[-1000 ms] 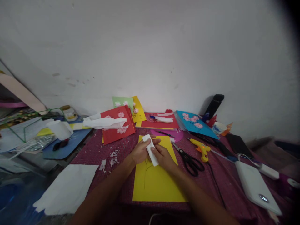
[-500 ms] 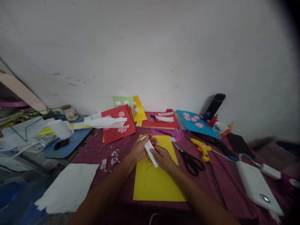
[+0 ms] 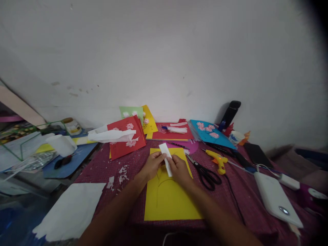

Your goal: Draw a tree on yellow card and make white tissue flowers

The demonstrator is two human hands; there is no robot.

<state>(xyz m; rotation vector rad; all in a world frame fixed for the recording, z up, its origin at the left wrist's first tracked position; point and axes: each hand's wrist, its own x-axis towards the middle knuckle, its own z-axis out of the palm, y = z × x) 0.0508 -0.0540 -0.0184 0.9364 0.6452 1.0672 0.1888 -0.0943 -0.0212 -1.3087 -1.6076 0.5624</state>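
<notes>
A folded white paper strip (image 3: 166, 158) is pinched between my two hands, above a yellow sheet (image 3: 174, 201) that bears thin drawn curved lines. My left hand (image 3: 153, 164) grips its left edge with the fingertips. On the other edge, my right hand (image 3: 178, 168) holds it between thumb and fingers. The strip stands tilted, its upper end leaning left. Just right of the yellow sheet lie black-handled scissors (image 3: 207, 176), with a yellow glue gun (image 3: 217, 160) beyond them.
Red cards (image 3: 123, 147) with pale paper flowers lean at the back left, a white strip across them. A blue card (image 3: 211, 132) with pink flowers lies at the back right. A white power bank (image 3: 278, 200) rests at right; a white paper sheet (image 3: 74, 206) at left.
Both hands have turned the paper strip more upright, and its upper end now sticks up above the fingers. My left hand has gone from cupped under it to pinching it. The view has shifted slightly.
</notes>
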